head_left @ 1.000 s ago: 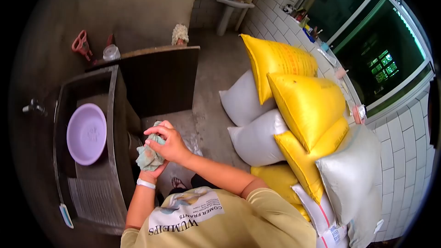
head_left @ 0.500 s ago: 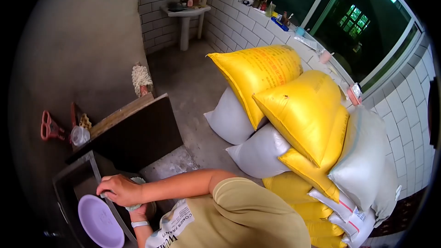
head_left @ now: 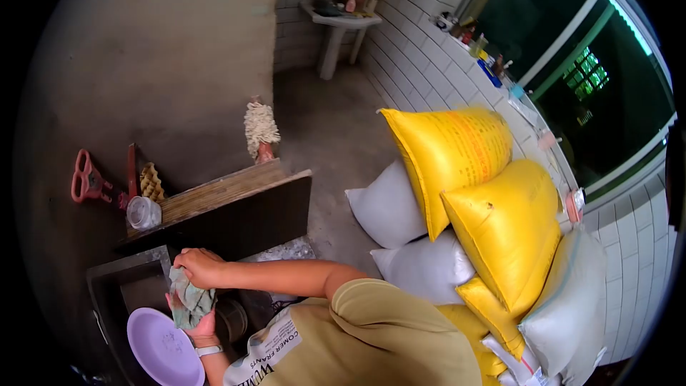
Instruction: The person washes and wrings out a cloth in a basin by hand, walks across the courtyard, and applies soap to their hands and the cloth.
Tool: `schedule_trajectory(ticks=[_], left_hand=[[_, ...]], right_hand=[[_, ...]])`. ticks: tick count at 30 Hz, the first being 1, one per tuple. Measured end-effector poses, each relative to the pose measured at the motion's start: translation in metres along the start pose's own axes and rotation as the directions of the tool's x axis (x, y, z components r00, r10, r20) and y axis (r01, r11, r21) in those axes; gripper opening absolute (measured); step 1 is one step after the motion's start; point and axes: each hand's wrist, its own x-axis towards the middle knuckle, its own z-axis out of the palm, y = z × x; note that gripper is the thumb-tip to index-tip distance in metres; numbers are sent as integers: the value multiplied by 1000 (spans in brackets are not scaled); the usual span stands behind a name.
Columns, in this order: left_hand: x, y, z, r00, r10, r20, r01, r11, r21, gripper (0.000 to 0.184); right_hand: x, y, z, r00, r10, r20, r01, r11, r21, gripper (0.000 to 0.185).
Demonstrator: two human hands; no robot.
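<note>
A grey-green cloth (head_left: 191, 302) is bunched between my two hands. My right hand (head_left: 201, 268) is closed on its upper end, and my left hand (head_left: 203, 325), with a white band at the wrist, holds it from below, fingers partly behind the cloth. Just beside my left hand is a light purple basin (head_left: 153, 339); small dark specks or marks show on its bottom. The basin sits within a dark, box-shaped trough (head_left: 107, 279), whose far inside lies in shadow.
A dark panel with a wooden top (head_left: 214, 189) stands beyond the trough, bearing a clear jar (head_left: 144, 213) and red-handled tool (head_left: 87, 175). A mop head (head_left: 261, 129) rises behind it. Yellow sacks (head_left: 504, 225) and white sacks (head_left: 389, 204) are piled right, near a tiled wall and window.
The cloth, mostly hidden before, now shows spread between my hands. My right hand has shifted slightly right and up. The view has turned, moving the room's contents right and down.
</note>
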Motion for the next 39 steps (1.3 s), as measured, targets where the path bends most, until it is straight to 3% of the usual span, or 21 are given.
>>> schedule_trajectory(ticks=[4,7,9,11,12,14,15,16,17,19,22,26,28,29,31,33,35,36,37,39], left_hand=[[2,32,-23,991,78,110,-77,997,-12,44],[-1,46,-40,984,145,100,-140,988,-58,46],[-4,54,-54,955,173,242,-175,985,-16,50],[-3,56,-27,975,202,96,-187,972,-145,51],[-3,65,-33,968,217,126,-200,970,-135,51],[-3,74,-21,937,345,54,-334,931,-149,51],[-2,78,-19,918,396,2,-390,906,-163,51],[0,83,-22,907,418,-49,-420,892,-166,51],[-1,85,-22,893,440,-89,-449,877,-168,51],[-5,87,-21,877,464,-128,-481,855,-195,51],[-3,92,-20,859,485,-162,-511,826,-236,51],[0,91,-14,807,532,-255,-588,764,-266,51],[0,89,-13,791,547,-275,-608,752,-254,51],[0,89,-12,785,553,-279,-615,750,-243,51],[0,87,-16,766,562,-311,-635,734,-239,51],[0,85,-18,749,570,-338,-654,720,-234,52],[0,83,-18,736,576,-356,-667,706,-237,52],[-1,83,-19,730,580,-362,-674,697,-243,52],[-1,83,-20,720,587,-370,-685,688,-240,52],[-1,82,-21,707,587,-394,-698,668,-258,52]], right_hand=[[32,-7,20,993,-67,101,59,995,74,16],[45,-7,44,976,-105,191,80,988,136,16],[51,-6,47,957,-179,229,160,982,101,18],[62,-10,34,946,-208,249,172,973,156,20],[69,-6,34,950,-188,248,170,981,94,20],[87,13,26,939,-44,340,28,998,50,18],[97,36,26,953,-149,264,146,989,29,18],[108,52,18,932,9,363,-27,999,44,16],[119,62,9,942,-15,335,6,1000,28,15],[140,86,-8,945,107,311,-115,993,10,16],[182,95,-23,942,202,268,-277,918,283,17],[240,98,-11,937,174,301,-272,907,322,18],[266,105,8,930,87,358,-152,976,157,19],[275,106,17,925,85,370,-155,975,163,19],[288,92,36,867,-23,498,140,970,-199,20],[304,108,66,818,19,574,166,949,-267,23],[314,130,98,654,111,749,491,690,-532,26],[315,131,110,599,206,773,522,632,-573,28],[319,133,119,590,199,783,531,635,-562,28],[329,143,127,453,392,800,524,609,-595,30]])
